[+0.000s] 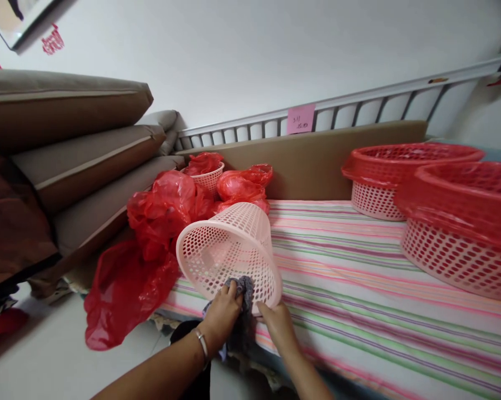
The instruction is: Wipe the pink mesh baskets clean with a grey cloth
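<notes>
A pale pink perforated wastebasket lies tilted on its side on the striped sheet, its mouth facing me. My left hand, with a bangle on the wrist, is closed on a grey cloth and presses it at the lower inside of the rim. At the lower right of the rim, my right hand grips the wastebasket, thumb over the edge; its other fingers are mostly hidden. Part of the cloth hangs down below my left hand.
Red plastic bags are heaped behind and left of the wastebasket, one draping over the edge. Another basket stands behind them. Two red-lined baskets stand right on the striped sheet. Grey-brown cushions are stacked left.
</notes>
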Demonstrator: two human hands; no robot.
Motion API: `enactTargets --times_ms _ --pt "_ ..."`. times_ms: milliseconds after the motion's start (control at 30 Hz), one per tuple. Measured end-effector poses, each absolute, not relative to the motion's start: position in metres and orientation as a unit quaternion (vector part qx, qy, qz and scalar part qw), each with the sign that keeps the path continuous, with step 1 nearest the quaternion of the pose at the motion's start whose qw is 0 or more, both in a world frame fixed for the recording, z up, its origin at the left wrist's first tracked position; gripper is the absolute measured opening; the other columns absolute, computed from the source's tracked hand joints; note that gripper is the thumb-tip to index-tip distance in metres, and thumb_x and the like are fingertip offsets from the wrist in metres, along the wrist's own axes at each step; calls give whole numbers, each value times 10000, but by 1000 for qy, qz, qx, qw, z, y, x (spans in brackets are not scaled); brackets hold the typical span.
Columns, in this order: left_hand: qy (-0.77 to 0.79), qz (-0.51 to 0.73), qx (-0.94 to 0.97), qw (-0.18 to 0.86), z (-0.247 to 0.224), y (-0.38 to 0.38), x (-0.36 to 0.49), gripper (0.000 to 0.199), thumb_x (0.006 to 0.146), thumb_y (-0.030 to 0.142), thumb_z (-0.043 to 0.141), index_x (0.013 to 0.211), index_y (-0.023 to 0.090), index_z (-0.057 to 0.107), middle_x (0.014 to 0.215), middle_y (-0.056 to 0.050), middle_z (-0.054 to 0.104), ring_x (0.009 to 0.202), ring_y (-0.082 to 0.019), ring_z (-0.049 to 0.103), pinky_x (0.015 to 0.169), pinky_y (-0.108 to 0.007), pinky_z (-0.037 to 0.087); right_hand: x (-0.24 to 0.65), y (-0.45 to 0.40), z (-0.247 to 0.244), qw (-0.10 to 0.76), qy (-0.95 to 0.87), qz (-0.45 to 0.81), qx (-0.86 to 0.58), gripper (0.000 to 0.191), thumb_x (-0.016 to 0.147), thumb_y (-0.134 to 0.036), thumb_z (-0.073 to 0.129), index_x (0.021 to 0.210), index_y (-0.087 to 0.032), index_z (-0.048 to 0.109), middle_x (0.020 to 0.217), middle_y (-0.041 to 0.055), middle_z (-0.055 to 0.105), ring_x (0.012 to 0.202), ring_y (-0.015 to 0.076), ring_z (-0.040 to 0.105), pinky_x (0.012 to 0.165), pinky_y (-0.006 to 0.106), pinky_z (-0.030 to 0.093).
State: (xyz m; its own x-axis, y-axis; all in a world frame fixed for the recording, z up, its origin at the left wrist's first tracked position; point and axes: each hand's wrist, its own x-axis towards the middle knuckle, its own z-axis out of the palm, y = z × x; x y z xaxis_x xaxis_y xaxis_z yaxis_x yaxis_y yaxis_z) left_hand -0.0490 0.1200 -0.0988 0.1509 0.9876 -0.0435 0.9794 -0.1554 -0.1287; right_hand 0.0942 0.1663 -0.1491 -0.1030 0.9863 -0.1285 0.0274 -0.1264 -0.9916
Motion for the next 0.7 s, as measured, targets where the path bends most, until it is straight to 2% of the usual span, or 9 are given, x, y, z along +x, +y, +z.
enactTargets --times_ms 133,233,300,367,467,533,700 --pt "-667 59 -741 43 -97 119 -61 372 844 30 383 1171 124 531 1290 -183 445 1108 -279 481 904 -426 458 130 172 -111 417 -582 478 -508 500 612 -269 515 1084 -151 627 819 50 714 758 223 654 671 286 500" --pt "-663 57 -745 41 -98 118 -63 372 842 40 397 1170 151 533 1305 -158 436 1109 -267 479 921 -406 447 149 170 -92 427 -604 405 -537 571 661 -322 538 1218 -191 548 909 36 705 816 214 644 718 293 484" --pt "-656 53 -752 37 -100 118 -60 355 847 65 406 1162 162 540 1284 -147 455 1104 -264 482 916 -390 450 148 167 -94 458 -580 402 -541 602 678 -383 559 1246 -184 519 959 53 699 852 218 640 743 300 486" --pt "-652 50 -756 33 -100 119 -57 355 848 74 407 1163 163 545 1262 -145 470 1111 -265 481 908 -381 455 136 163 -110 469 -544 454 -527 582 656 -406 583 1180 -153 562 955 80 701 845 229 646 733 305 503" --pt "-648 44 -759 30 -99 118 -54 371 852 80 403 1188 169 535 1251 -135 474 1138 -261 469 919 -369 451 106 155 -143 426 -479 563 -522 456 616 -401 584 969 -118 643 810 96 714 699 243 666 601 305 528" --pt "-648 40 -760 31 -98 117 -53 376 862 86 395 1203 175 526 1255 -125 473 1138 -252 469 938 -362 442 89 151 -159 407 -459 591 -524 415 619 -414 565 884 -106 652 739 101 708 646 248 665 548 298 525" --pt "-654 43 -754 40 -99 115 -54 362 865 88 406 1194 168 531 1284 -127 463 1124 -246 480 945 -364 444 73 148 -166 409 -469 598 -505 427 627 -431 539 867 -95 648 753 116 711 674 254 670 545 284 522"
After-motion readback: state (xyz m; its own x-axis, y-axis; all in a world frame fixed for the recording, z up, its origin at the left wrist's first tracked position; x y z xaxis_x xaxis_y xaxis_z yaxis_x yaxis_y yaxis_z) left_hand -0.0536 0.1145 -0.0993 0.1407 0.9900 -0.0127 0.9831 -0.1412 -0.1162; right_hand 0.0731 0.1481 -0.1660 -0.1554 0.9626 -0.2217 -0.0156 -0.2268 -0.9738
